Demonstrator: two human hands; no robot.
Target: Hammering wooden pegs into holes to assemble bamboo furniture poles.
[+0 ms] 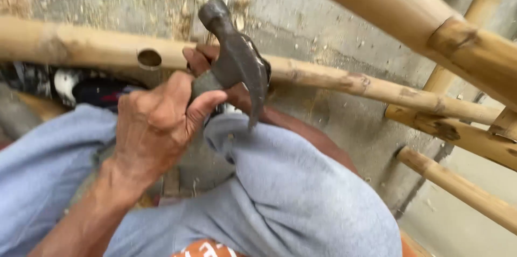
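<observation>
Near the centre of the frame the left hand (pixel 156 127) has its grip wrapped tight around the neck of a dark steel claw hammer (pixel 237 60), fingers curled over the top of the handle just under the head, so the striking face points to the upper left and the claw curves down toward the person's knee. The right hand (pixel 215 74) is mostly hidden behind the hammer head; only fingertips show, resting against the bamboo pole (pixel 334 79), and whether that grip is closed around the pole I cannot tell. The pole runs across the frame from left to lower right, with a round drilled hole (pixel 149 58) just left of the hands. More poles of a bamboo frame (pixel 463 47) cross the upper right, above a concrete floor (pixel 301 14) strewn with shavings. Held this short, the hammer suits light, controlled taps; the hidden fingers should keep clear of the face.
</observation>
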